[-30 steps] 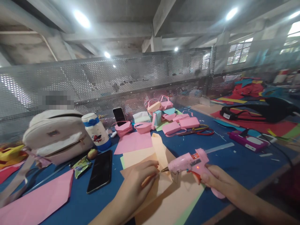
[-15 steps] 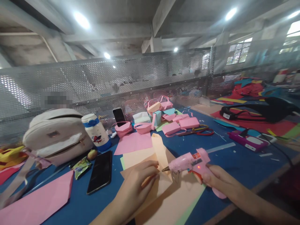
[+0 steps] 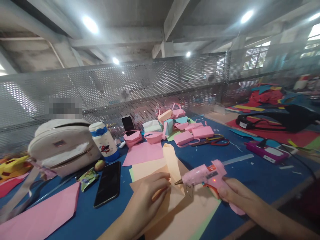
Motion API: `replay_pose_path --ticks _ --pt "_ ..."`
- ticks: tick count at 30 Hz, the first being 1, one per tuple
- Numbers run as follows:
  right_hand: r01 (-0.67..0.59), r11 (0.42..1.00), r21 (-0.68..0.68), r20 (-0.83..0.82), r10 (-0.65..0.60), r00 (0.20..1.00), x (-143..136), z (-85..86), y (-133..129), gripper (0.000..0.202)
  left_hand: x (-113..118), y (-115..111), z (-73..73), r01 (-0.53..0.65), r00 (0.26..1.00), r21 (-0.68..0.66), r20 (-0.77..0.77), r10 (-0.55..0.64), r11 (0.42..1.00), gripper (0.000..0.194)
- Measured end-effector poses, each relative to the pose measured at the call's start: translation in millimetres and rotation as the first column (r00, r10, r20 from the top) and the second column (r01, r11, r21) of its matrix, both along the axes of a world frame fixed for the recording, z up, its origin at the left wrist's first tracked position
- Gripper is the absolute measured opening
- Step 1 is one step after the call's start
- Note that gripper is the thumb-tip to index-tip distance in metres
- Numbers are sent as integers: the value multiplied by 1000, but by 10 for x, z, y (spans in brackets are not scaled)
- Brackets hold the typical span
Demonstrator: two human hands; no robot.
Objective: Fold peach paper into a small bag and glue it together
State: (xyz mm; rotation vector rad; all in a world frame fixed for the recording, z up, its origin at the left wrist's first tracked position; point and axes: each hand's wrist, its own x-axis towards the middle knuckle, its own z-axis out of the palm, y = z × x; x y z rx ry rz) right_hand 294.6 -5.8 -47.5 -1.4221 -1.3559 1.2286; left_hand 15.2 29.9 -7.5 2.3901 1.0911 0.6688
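Note:
My right hand [image 3: 233, 193] is wrapped round the handle of a pink glue gun [image 3: 215, 175], whose small red light is lit. The metal nozzle points left, close to the folded paper beside my left fingertips. My left hand [image 3: 150, 196] has its fingers bent together on the folded peach paper [image 3: 172, 163], one flap of which stands up. Beneath it lie flat peach sheets [image 3: 190, 213] with a green edge showing. Parts of the folded paper are hidden behind my left hand.
Left: a black phone [image 3: 108, 184], snack packet [image 3: 88, 179], bottle [image 3: 104, 142], white backpack [image 3: 62, 146] and pink sheet [image 3: 45, 213]. Behind the sheets: small pink paper bags [image 3: 183, 137] and scissors [image 3: 215, 140]. Right: a purple device [image 3: 267, 152] with a cable.
The view has shifted slightly, so most things appear a little farther right. The glue gun and both hands keep nearly the same pose and grip.

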Motion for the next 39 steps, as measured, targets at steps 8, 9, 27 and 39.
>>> replay_pose_path --ticks 8,9,27,39 --pt "16 1000 7 39 -16 999 20 15 6 58 -17 8 -28 11 1000 37 24 -12 999 22" --pt "13 1000 9 44 -14 999 17 26 6 58 -20 9 -31 13 1000 44 27 -14 999 22" --pt "54 999 -3 47 -54 997 101 -88 0 60 -28 23 -25 28 998 35 49 -29 999 22" --pt "15 1000 -9 74 -15 997 167 -148 -3 57 -32 23 -19 30 997 41 72 -33 999 22"
